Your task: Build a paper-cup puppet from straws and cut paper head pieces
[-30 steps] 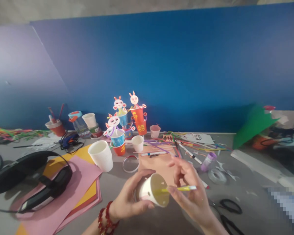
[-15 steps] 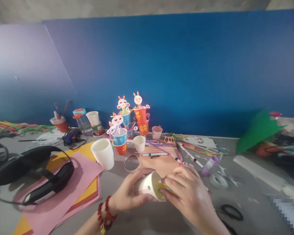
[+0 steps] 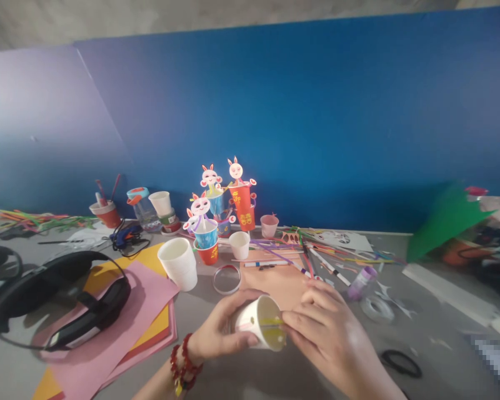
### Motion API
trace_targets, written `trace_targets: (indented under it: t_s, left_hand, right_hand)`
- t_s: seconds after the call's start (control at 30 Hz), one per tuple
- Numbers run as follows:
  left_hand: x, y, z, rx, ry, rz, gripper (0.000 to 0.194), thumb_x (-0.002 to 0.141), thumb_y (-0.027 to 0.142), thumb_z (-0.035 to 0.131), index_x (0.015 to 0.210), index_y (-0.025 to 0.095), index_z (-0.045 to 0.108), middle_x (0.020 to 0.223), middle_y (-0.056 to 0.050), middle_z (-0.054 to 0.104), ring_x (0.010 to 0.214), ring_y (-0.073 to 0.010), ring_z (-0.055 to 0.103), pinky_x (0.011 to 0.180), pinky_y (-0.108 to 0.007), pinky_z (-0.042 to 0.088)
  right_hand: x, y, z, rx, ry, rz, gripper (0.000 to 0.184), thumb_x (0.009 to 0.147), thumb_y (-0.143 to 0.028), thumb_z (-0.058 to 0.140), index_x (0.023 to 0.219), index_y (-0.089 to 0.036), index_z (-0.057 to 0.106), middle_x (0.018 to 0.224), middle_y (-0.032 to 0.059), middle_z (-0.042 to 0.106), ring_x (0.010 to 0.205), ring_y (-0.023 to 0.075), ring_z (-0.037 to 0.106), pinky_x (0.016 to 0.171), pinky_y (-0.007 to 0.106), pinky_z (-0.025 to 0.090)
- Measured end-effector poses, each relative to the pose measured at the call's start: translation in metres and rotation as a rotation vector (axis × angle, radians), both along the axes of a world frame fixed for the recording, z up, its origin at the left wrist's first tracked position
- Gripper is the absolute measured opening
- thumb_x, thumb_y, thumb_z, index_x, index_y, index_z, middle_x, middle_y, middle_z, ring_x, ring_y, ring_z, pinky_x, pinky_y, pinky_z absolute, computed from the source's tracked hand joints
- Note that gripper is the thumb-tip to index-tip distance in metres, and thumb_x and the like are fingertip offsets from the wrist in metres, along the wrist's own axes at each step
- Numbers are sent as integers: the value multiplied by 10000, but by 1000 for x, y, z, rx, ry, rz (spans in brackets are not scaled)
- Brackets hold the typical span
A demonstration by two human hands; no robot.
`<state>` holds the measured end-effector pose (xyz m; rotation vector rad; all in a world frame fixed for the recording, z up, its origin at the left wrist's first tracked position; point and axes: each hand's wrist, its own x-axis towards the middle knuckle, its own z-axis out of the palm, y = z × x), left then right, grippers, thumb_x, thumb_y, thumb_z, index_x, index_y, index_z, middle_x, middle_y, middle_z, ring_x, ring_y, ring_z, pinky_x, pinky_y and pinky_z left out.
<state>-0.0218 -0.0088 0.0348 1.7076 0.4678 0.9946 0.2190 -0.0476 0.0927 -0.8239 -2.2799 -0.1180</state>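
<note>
Paper cup, one, white, low in the middle of the frame. Wrapped from the left by one left hand, fingers over the top, thumb along the near side. Red beads round that wrist. One yellow stick partly inside the cup, right end pinched in the fingertips of one right hand, other fingers curled.

Behind, on one grey worktop: three clear bunny faces at the middle, one small white cup and one pink cup just right of those, one big white cup nearer and to the left. One round ring in the middle. One purple glue stick and one clear tape roll at the right. One black headset at lower left.

Paper cup tipped nearly flat, mouth facing right and slightly up, bottom to the left, long axis running sideways. Yellow stick nearly level, also pointing left to right.
</note>
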Motion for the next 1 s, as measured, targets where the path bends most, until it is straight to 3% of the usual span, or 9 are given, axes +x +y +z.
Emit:
trace_targets:
  t_s: [0.27,0.6,1.0]
  left_hand:
    - [1,-3,3,-36,-48,-3,557,773,403,745,1278,208,613,1235,-135,627,1091,-322,592,931,-406,455]
    - [-1,-5,5,-179,-164,28,554,749,399,770,1260,230,639,1169,-96,641,1043,-282,583,881,-341,452]
    - [-1,-7,8,-219,-190,38,566,742,459,761,1246,231,645,1158,-88,633,1031,-277,573,892,-348,444]
  right_hand:
    - [7,1,-1,82,33,31,172,892,-124,619,1033,-216,655,815,-1,750,722,181,610,967,461,410]
    - [10,1,-4,132,174,52,222,867,-52,624,1042,-185,660,798,5,749,717,173,618,981,476,407]
    - [15,5,-8,72,164,127,301,857,-38,629,1117,-191,638,797,16,738,707,177,598,921,479,467]
